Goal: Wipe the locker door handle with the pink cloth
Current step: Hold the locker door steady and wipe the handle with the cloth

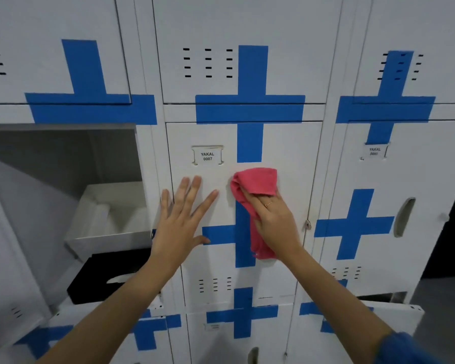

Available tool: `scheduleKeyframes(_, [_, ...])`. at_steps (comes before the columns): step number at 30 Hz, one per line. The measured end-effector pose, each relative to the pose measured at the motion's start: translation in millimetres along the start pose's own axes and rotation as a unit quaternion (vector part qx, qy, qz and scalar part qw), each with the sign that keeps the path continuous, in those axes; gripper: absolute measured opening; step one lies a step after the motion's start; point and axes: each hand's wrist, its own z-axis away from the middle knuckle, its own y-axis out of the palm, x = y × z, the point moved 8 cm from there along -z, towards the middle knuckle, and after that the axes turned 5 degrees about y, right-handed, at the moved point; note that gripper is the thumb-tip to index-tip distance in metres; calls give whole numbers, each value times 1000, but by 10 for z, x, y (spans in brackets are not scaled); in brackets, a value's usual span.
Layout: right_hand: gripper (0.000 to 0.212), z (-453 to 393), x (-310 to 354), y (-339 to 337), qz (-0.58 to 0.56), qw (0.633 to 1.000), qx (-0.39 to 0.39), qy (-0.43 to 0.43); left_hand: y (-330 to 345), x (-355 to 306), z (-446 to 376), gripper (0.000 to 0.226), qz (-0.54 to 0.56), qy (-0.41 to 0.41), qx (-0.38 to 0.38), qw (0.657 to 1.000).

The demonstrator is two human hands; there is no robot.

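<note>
We look down at a wall of white metal lockers marked with blue tape crosses [249,109]. Our right hand [275,219] presses a pink cloth [255,195] flat against the middle locker door [286,153], just below a vertical strip of the blue tape. The cloth is a soft, coral-pink rag, bunched and folded; its upper part spreads above our fingers, and a crumpled tail hangs down past the wrist. The hand is closed around the cloth, thumb and fingers pinning it to the door, and a thin ring [268,204] shows on one finger. Our left hand [180,219] lies wide and flat on the same door, fingers spread, holding nothing. Above it sits a small label holder [207,155] reading "YAKAL 0007". We cannot tell where this door's handle is; the cloth and hand may cover it. A recessed handle slot [404,217] shows on the locker to the right. To the left, an open locker [63,179] holds a white box [111,219].
</note>
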Motion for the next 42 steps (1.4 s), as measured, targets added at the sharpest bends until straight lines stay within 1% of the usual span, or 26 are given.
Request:
scheduleKeyframes(2, [61, 212, -16, 106, 20, 998, 31, -48, 14, 24, -1, 121, -12, 10, 4, 1000])
scheduleKeyframes(4, [64, 422, -28, 197, 48, 992, 83, -83, 30, 38, 1, 120, -23, 13, 8, 1000])
scheduleKeyframes(8, [90, 725, -5, 284, 71, 981, 156, -86, 28, 30, -6, 117, -29, 12, -1, 1000])
scheduleKeyframes(9, [89, 796, -21, 299, 72, 978, 179, -81, 19, 24, -6, 115, -25, 9, -5, 1000])
scheduleKeyframes(10, [78, 825, -25, 255, 77, 975, 198, -65, 19, 17, -7, 114, -21, 6, -7, 1000])
scheduleKeyframes(11, [56, 806, -64, 174, 74, 978, 193, -19, 24, 10, -7, 114, -18, 3, -9, 1000])
scheduleKeyframes(12, [27, 766, -47, 121, 91, 978, 188, -14, 29, 2, -7, 114, -14, 0, -10, 1000])
scheduleKeyframes(13, [14, 693, -125, 49, 60, 982, 172, 56, 36, -10, -10, 114, -8, -3, -10, 1000])
scheduleKeyframes(14, [20, 603, -218, -102, 40, 986, 118, 111, 44, -21, -13, 115, -3, -8, -12, 1000])
scheduleKeyframes(15, [28, 527, -343, -237, -4, 985, 43, 168, 46, -34, -18, 116, 0, -15, -13, 1000])
scheduleKeyframes(16, [37, 475, -433, -289, -31, 983, -12, 180, 48, -54, -27, 116, 3, -23, -13, 1000])
scheduleKeyframes(17, [47, 429, -490, -289, -31, 983, -23, 181, 51, -84, -35, 118, 9, -29, -13, 999])
scheduleKeyframes(18, [52, 377, -508, -250, -33, 982, -16, 186, 54, -108, -41, 119, 15, -36, -14, 999])
scheduleKeyframes(21, [44, 484, -413, -93, 1, 988, 36, 148, 71, -152, -45, 121, 12, -49, -16, 999])
scheduleKeyframes(24, [43, 700, -365, 22, 16, 988, 99, 117, 102, -144, -50, 125, -1, -55, -6, 998])
scheduleKeyframes(26, [35, 725, -356, 22, 4, 983, 129, 130, 122, -141, -53, 126, -16, -57, 5, 998])
scheduleKeyframes(28, [21, 761, -332, 35, 47, 980, 148, 128, 127, -144, -57, 127, -18, -57, 8, 998])
scheduleKeyframes(29, [21, 829, -335, 54, 27, 979, 157, 130, 129, -144, -54, 127, -19, -58, 9, 998])
scheduleKeyframes(31, [33, 915, -361, 51, -4, 979, 151, 136, 137, -146, -54, 126, -25, -60, 12, 998])
scheduleKeyframes(32, [38, 944, -415, 26, -16, 977, 138, 162, 138, -147, -54, 126, -27, -61, 15, 998])
scheduleKeyframes(34, [34, 1023, -532, -55, -6, 969, 98, 227, 140, -150, -60, 126, -34, -62, 22, 997])
scheduleKeyframes(36, [34, 1107, -575, -83, -39, 950, 69, 301, 143, -153, -58, 126, -43, -64, 27, 997])
scheduleKeyframes(40, [42, 1482, -613, 153, -121, 899, 60, 416, 137, -158, -69, 127, -57, -67, 29, 996])
scheduleKeyframes(41, [44, 1583, -600, 182, -115, 892, 71, 432, 138, -166, -68, 128, -61, -68, 30, 995])
scheduleKeyframes(42, [47, 1647, -547, 203, -113, 892, 82, 429, 134, -164, -70, 128, -65, -70, 30, 995])
